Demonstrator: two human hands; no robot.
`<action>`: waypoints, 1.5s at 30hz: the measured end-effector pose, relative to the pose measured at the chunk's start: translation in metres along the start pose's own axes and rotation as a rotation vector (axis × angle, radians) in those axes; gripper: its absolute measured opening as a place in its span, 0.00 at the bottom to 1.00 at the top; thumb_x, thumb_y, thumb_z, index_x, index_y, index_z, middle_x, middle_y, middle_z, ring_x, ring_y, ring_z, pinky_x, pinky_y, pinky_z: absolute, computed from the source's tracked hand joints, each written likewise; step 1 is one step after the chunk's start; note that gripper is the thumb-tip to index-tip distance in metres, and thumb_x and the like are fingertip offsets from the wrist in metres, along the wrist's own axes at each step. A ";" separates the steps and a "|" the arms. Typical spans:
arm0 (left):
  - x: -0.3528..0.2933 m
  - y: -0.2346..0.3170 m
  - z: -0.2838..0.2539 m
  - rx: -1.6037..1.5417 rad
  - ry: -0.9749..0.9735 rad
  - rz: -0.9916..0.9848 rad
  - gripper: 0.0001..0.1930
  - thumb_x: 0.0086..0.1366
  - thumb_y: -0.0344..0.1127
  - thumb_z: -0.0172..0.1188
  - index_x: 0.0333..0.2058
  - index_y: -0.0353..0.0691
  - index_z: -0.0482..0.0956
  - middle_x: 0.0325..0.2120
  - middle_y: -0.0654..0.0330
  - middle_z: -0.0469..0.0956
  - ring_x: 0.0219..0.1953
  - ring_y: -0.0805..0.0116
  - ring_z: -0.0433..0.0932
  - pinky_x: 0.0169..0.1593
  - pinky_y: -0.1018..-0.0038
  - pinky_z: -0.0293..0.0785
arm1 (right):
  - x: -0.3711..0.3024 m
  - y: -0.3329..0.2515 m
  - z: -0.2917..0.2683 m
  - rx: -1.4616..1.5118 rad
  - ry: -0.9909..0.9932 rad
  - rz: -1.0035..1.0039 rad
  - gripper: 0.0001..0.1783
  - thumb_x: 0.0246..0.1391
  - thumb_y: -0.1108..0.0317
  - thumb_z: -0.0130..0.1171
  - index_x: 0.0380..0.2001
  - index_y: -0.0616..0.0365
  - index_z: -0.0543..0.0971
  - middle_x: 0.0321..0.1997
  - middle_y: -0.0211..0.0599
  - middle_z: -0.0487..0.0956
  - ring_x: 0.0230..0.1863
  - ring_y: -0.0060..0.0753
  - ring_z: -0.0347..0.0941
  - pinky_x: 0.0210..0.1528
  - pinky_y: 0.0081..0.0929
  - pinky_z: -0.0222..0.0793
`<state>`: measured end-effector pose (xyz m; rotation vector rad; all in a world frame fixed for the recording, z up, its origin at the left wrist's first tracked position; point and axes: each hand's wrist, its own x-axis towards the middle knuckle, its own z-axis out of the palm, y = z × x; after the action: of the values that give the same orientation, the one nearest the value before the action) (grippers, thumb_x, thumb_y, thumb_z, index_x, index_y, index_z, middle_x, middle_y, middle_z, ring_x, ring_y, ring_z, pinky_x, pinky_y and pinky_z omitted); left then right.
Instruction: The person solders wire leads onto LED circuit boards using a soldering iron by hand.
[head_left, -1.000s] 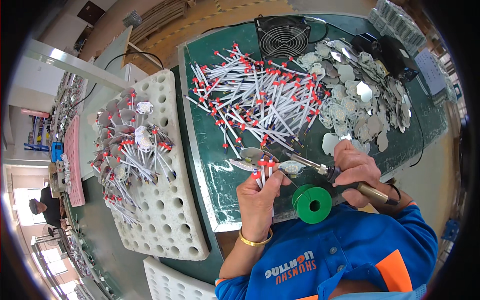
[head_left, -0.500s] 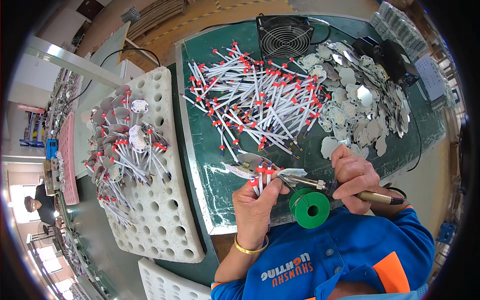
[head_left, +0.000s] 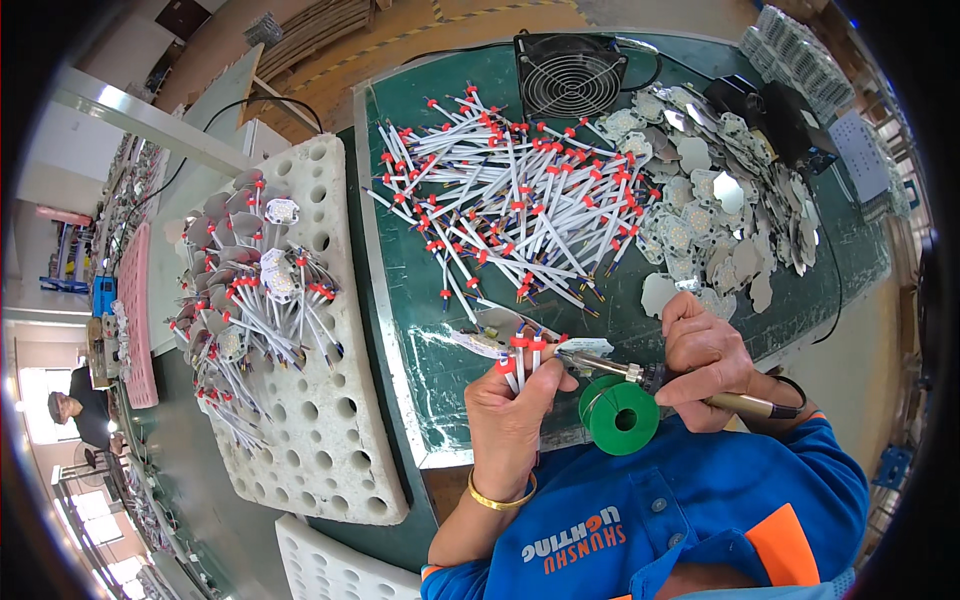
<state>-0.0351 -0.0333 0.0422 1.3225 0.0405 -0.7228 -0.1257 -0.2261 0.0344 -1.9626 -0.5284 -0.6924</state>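
Note:
My left hand (head_left: 508,415) is closed around white wires with red bands (head_left: 521,352), fingertips pinched near their upper ends. Small lamp circuit boards, such as the one on the right (head_left: 590,346), stick out past the fingers. In my closed right hand (head_left: 705,360) is a soldering iron (head_left: 618,368), its tip pointing left at the wire ends and board by my left thumb. Whether the tip touches is too small to tell. A green solder spool (head_left: 648,425) hangs between my hands, with thin solder strands running toward my left thumb.
Loose wires with red bands (head_left: 520,200) cover the table's middle, beside a heap of boards (head_left: 700,210). A black fan (head_left: 570,78) stands behind. At left, a white perforated foam block (head_left: 350,440) carries wired boards (head_left: 245,290). Another person (head_left: 90,405) is far left.
The soldering iron has dropped slightly at its handle end, and my right hand has shifted a little with its fingers regripped. My left hand stays almost where it was.

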 end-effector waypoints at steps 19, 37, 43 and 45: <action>0.011 -0.015 0.001 -0.175 -0.079 -0.128 0.07 0.56 0.29 0.57 0.34 0.35 0.77 0.21 0.59 0.77 0.18 0.82 0.65 0.23 0.85 0.59 | 0.005 0.004 0.004 -0.198 0.100 0.000 0.16 0.28 0.80 0.57 0.28 0.53 0.77 0.18 0.29 0.64 0.16 0.32 0.60 0.26 0.31 0.58; 0.041 -0.018 -0.012 0.021 -0.543 -0.112 0.15 0.59 0.41 0.58 0.41 0.36 0.76 0.22 0.65 0.76 0.21 0.83 0.67 0.25 0.86 0.61 | 0.016 0.009 0.013 0.048 0.173 0.334 0.08 0.43 0.78 0.61 0.28 0.59 0.73 0.24 0.35 0.73 0.24 0.31 0.70 0.25 0.24 0.63; 0.043 -0.035 -0.004 -0.069 -0.545 -0.177 0.14 0.61 0.43 0.56 0.38 0.37 0.75 0.23 0.66 0.75 0.22 0.83 0.67 0.25 0.86 0.61 | 0.009 0.013 0.026 0.147 0.225 0.448 0.06 0.46 0.77 0.59 0.27 0.59 0.72 0.26 0.34 0.72 0.26 0.29 0.68 0.28 0.23 0.62; 0.043 -0.038 -0.005 -0.067 -0.519 -0.190 0.14 0.62 0.43 0.55 0.37 0.37 0.75 0.22 0.67 0.74 0.21 0.83 0.66 0.25 0.85 0.60 | 0.008 0.019 0.027 0.088 0.234 0.409 0.07 0.44 0.78 0.59 0.27 0.59 0.72 0.25 0.34 0.72 0.25 0.30 0.68 0.26 0.23 0.62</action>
<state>-0.0184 -0.0515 -0.0103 1.0428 -0.2280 -1.1986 -0.1017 -0.2096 0.0172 -1.8007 -0.0103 -0.6130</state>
